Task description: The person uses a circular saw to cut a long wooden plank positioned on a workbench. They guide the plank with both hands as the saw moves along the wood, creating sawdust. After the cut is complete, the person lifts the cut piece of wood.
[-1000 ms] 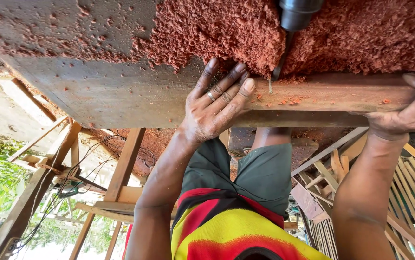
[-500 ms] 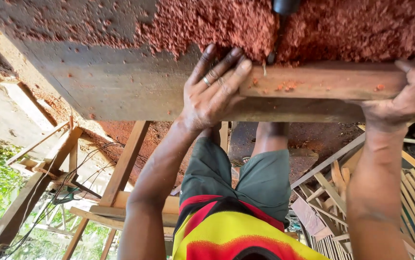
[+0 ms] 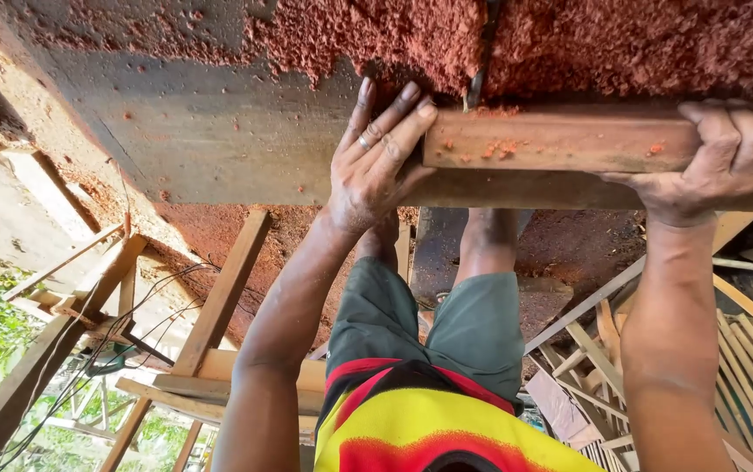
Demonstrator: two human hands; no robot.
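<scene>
My left hand (image 3: 376, 166) lies flat with the fingers spread and straight; its grip is open, and the fingertips press against the end of the reddish wooden bar (image 3: 560, 140). My right hand (image 3: 730, 157) has its grip closed around the other part of the same bar, with the fingers curled over its top edge. The bar lies on the grey surface (image 3: 210, 131), just before a heap of red sawdust (image 3: 639, 44). A thin dark blade (image 3: 479, 61) stands up out of the sawdust, very near the bar's left end. Below the surface I see my green shorts (image 3: 429, 323) and some wooden slats (image 3: 743, 367).
</scene>
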